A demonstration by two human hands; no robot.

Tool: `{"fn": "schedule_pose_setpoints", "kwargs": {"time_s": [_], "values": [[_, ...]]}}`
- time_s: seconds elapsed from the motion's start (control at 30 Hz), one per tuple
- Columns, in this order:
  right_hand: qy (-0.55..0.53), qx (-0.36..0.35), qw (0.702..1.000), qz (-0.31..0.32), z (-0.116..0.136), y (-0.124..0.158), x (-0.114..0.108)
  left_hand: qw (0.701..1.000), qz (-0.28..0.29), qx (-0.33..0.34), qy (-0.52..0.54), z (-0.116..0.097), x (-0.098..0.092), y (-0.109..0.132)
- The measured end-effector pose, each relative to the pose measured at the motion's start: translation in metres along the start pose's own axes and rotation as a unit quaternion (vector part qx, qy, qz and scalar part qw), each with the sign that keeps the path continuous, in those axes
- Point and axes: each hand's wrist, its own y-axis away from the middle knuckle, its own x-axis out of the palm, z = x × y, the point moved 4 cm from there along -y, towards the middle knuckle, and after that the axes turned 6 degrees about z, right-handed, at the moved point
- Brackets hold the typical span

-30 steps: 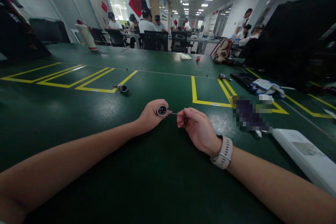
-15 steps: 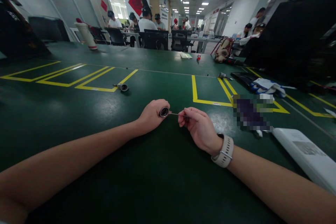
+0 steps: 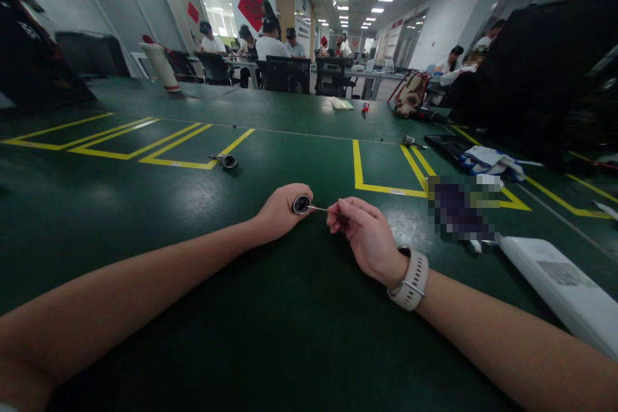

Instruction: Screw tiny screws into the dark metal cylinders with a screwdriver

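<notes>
My left hand [image 3: 286,212] is closed around a small round metal part [image 3: 301,205], its ring-shaped open end turned toward me. The inside of the ring looks dark, with small details I cannot make out; the rest is hidden in the palm. Pinched in the fingers of my right hand [image 3: 362,232] is a thin metal rod [image 3: 319,208], whose far tip reaches the right edge of the ring. Its other end is hidden by my fingers. Beyond my left hand, a similar metal part [image 3: 228,161] with a round open end lies on its side on the green table [image 3: 251,335].
Yellow tape [image 3: 391,190] marks boxes on the table. To the right lie a long white case [image 3: 560,283], a pixelated dark item [image 3: 456,206], a white-and-blue cloth [image 3: 492,161] and another metal part [image 3: 409,141]. A red-handled tool [image 3: 365,107] and a cup [image 3: 161,67] stand farther off.
The round metal part has turned slightly in my left hand, so more of its inside shows. Both hands stay in nearly the same place.
</notes>
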Motion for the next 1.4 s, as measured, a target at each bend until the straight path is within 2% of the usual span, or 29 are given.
{"fn": "schedule_pose_setpoints", "kwargs": {"time_s": [0.07, 0.3, 0.9, 1.1, 1.2, 1.3, 1.4], "values": [[0.014, -0.004, 1.0, 0.002, 0.0, 0.0, 0.0, 0.999, 0.005, 0.005, -0.042, -0.001, -0.001, 0.001], [-0.03, 0.052, 0.998, 0.006, -0.004, -0.008, -0.009, 0.993, 0.038, 0.036, -0.109, -0.005, 0.001, 0.001], [0.036, -0.008, 0.997, -0.066, 0.005, -0.005, -0.013, 0.992, 0.036, -0.03, -0.119, 0.004, 0.001, 0.0], [0.123, -0.008, 0.992, -0.034, 0.005, -0.003, -0.01, 0.995, 0.004, -0.067, -0.069, 0.004, -0.003, 0.001], [0.138, -0.005, 0.99, -0.019, 0.005, -0.003, -0.008, 0.996, 0.019, -0.056, -0.062, 0.004, -0.001, 0.001], [0.133, -0.008, 0.99, -0.033, 0.005, -0.002, -0.009, 0.995, 0.045, -0.049, -0.076, 0.004, 0.003, 0.001], [0.122, -0.043, 0.99, -0.046, 0.008, 0.0, -0.011, 0.993, 0.054, -0.048, -0.09, 0.005, 0.004, 0.001]]}}
